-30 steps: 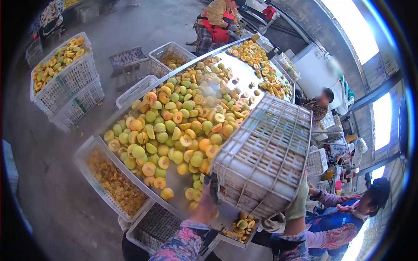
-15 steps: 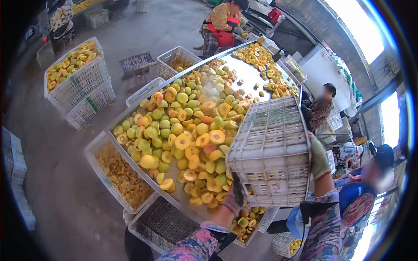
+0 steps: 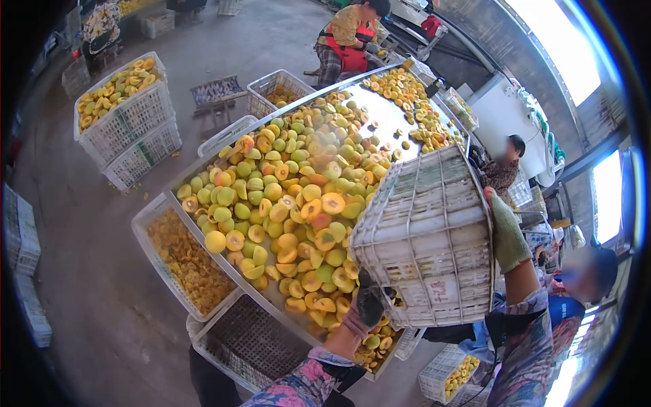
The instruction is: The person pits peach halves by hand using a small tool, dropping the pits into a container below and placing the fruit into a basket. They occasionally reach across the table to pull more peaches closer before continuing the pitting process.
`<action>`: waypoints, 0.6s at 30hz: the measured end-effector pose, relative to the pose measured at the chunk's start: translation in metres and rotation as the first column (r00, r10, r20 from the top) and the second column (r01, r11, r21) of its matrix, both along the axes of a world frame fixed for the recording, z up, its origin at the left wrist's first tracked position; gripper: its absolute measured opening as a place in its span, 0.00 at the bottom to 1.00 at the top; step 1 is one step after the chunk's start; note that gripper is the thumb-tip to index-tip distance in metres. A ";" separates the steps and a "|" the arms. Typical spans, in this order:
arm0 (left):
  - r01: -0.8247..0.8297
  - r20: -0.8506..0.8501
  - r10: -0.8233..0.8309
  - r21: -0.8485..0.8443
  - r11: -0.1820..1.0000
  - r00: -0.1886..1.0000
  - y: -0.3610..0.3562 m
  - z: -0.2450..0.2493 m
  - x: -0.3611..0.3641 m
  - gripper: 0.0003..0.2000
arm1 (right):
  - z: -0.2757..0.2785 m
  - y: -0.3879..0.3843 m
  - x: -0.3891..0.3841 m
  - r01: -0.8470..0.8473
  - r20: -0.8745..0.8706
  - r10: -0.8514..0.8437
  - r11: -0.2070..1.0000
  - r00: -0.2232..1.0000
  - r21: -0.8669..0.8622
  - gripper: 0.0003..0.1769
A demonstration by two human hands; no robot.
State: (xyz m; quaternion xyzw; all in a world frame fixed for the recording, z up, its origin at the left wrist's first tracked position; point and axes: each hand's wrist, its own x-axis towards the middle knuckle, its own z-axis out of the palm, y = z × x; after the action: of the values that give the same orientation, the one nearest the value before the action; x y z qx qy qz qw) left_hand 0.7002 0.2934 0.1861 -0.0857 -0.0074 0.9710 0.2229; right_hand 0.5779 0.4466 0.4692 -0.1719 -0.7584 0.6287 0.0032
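Both hands hold a white plastic crate (image 3: 430, 237) tilted above the near right part of a metal table (image 3: 375, 108). The left hand (image 3: 368, 305), in a dark glove, grips the crate's lower left corner, though some of its fingers are hidden. The right hand (image 3: 508, 236), in a pale green glove, is pressed along the crate's right side, its fingers reaching up toward the upper edge; how tightly they close is hard to tell. The crate's slatted walls face the camera (there is red writing on one of them), and its inside cannot be seen.

Halved fruit (image 3: 285, 197), yellow, green and orange, lies in a thick spread across the table, with more at its far end. Against the table's left end sits a long crate (image 3: 163, 280) of small brownish pieces, and beside that is a crate with dark mesh (image 3: 254, 342). Stacked crates (image 3: 132, 125) heaped with fruit stand on the floor at the left. A person in a red apron (image 3: 349, 44) sits beyond the table's far end.
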 end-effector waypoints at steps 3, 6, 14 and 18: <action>-0.021 0.060 0.011 0.171 0.985 0.998 -0.006 0.014 0.000 0.34 | 0.021 -0.043 -0.016 -0.079 0.022 0.077 0.993 0.997 0.091 0.26; -0.073 0.130 0.039 0.272 0.960 0.991 -0.017 0.032 0.003 0.34 | 0.057 -0.092 -0.020 -0.123 0.114 0.098 0.963 0.989 0.240 0.25; -0.116 -0.044 0.138 0.335 0.935 0.989 -0.071 0.063 -0.007 0.19 | 0.137 -0.174 0.046 -0.137 -0.205 0.375 0.709 0.904 0.692 0.34; -0.091 -0.493 0.180 0.199 0.976 0.851 -0.131 0.063 0.000 0.10 | 0.176 -0.236 0.131 -0.041 -0.196 0.610 0.353 0.768 0.935 0.41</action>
State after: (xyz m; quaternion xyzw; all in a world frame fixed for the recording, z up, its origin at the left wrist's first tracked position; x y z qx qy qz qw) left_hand 0.7006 0.1627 0.2487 0.1932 -0.0361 0.9683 0.1542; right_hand 0.7090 0.2107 0.6451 0.1957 -0.9572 0.1342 0.1655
